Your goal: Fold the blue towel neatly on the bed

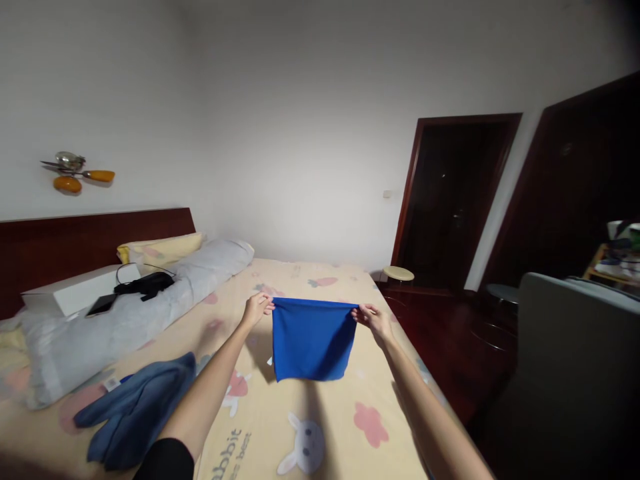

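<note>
A plain blue cloth (314, 341) hangs stretched between my two hands above the bed (325, 273). My left hand (257, 310) pinches its upper left corner, and my right hand (374, 319) pinches the upper right corner. The top edge is pulled nearly straight, while the lower edge hangs loose. A small white tag (270, 361) sticks out at the cloth's left side. To the left of my left forearm, a crumpled blue denim garment (145, 407) lies on the patterned sheet.
A rolled grey quilt (200, 280) lies along the headboard side, with a white box (75, 290), a phone (102, 305) and a black item with a cord (150, 285) on it. A round stool (399, 274) stands past the bed's right edge; a grey chair back (565, 353) rises at right.
</note>
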Demonstrator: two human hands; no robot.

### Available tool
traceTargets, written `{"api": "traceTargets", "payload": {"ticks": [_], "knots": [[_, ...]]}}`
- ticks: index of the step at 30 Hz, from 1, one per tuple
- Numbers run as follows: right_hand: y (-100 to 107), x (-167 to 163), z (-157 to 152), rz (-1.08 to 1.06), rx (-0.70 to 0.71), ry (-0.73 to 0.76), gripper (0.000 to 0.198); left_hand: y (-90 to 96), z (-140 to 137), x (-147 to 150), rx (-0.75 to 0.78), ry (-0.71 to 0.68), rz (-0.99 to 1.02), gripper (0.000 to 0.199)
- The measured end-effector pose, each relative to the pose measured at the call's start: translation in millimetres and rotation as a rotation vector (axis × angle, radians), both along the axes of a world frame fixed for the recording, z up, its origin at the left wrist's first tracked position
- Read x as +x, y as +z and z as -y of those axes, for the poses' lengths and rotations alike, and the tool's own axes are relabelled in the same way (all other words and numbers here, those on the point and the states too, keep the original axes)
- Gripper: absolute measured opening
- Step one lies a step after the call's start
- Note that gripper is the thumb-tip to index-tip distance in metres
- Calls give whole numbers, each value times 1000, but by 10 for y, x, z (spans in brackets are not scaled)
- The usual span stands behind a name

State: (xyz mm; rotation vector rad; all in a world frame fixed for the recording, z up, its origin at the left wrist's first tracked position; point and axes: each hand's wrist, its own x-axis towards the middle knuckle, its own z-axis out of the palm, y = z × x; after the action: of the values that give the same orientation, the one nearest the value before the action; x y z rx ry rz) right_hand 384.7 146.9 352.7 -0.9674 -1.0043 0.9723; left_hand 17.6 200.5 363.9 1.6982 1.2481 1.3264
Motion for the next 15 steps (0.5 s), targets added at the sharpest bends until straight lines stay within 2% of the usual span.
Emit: {"api": "traceTargets", "payload": {"ticks": [4, 7, 10, 15], "knots": [[-23, 87, -46, 20, 56, 4, 51, -44, -41, 62, 95, 53, -3, 50], [-227, 196, 138, 95, 50, 47, 49, -293, 159, -11, 128, 47, -122, 45], [-652, 298, 473, 231, -33, 130, 45, -764, 538, -161, 100, -19, -360, 38], [-1650, 311, 1110, 445, -264, 229, 45, -1774, 1280, -270, -28, -194, -851, 24]]}}
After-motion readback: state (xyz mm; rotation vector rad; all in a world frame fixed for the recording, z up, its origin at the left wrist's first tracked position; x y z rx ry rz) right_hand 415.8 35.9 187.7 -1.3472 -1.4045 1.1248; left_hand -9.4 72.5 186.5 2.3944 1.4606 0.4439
